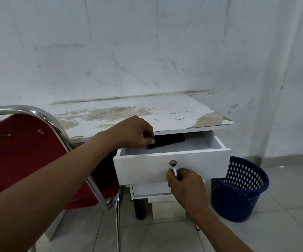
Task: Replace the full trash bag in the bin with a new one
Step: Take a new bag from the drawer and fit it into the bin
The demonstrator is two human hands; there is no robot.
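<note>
A white desk drawer (198,161) stands pulled out. Inside it lies a folded black trash bag (167,141). My left hand (134,132) reaches into the drawer and pinches the near end of that bag. My right hand (183,182) grips the small white handle (173,170) on the drawer front, just under the lock. A blue perforated bin (238,190) stands on the floor to the right of the desk, with no bag visible in it.
A red chair with a chrome frame (19,148) stands close at the left, against the worn white desk top (147,113). A second drawer sits below the open one. A dark bottle (140,209) stands under the desk. A white wall rises behind; pale floor tiles spread out below.
</note>
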